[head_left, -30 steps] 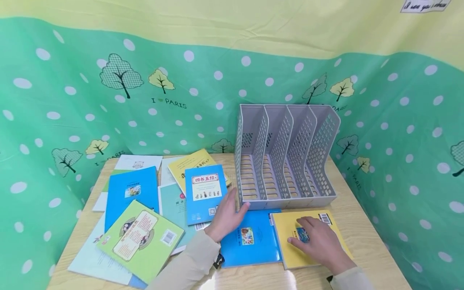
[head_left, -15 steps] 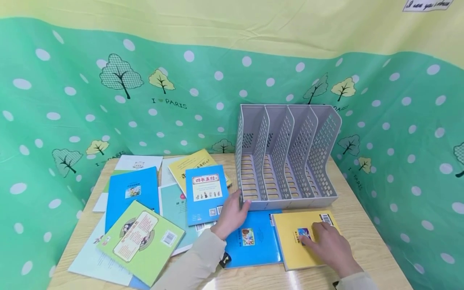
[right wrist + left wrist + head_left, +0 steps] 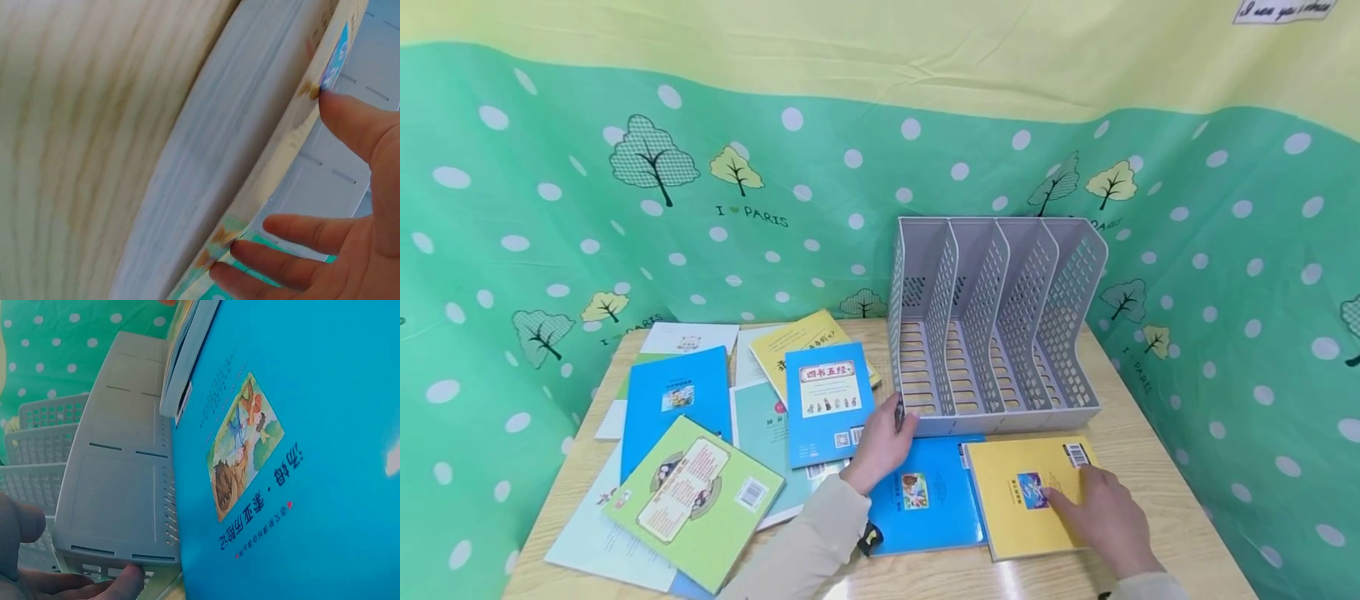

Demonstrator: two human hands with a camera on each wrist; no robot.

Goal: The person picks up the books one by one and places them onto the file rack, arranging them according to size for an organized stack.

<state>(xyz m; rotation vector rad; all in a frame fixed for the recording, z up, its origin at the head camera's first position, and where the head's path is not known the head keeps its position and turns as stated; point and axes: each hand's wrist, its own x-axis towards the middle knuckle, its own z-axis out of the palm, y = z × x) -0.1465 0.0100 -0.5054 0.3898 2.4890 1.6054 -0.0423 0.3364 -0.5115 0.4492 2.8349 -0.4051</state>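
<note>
My left hand holds the front left corner of a grey magazine file rack, thumb over the front wall and fingers at its side. In the left wrist view, fingertips touch the rack's perforated end. My right hand rests on the right part of a yellow book lying flat before the rack. In the right wrist view, its thumb and extended fingertips touch the cover beside the thick page edge. A blue book with a small picture lies left of the yellow one.
Several books overlap on the wooden table's left: a green one, a blue one, a smaller blue one and a yellow one. A green dotted curtain hangs behind and beside the table.
My right hand has slid right across the yellow book toward its right edge. The left hand has shifted slightly right and settled on the rack's corner.
</note>
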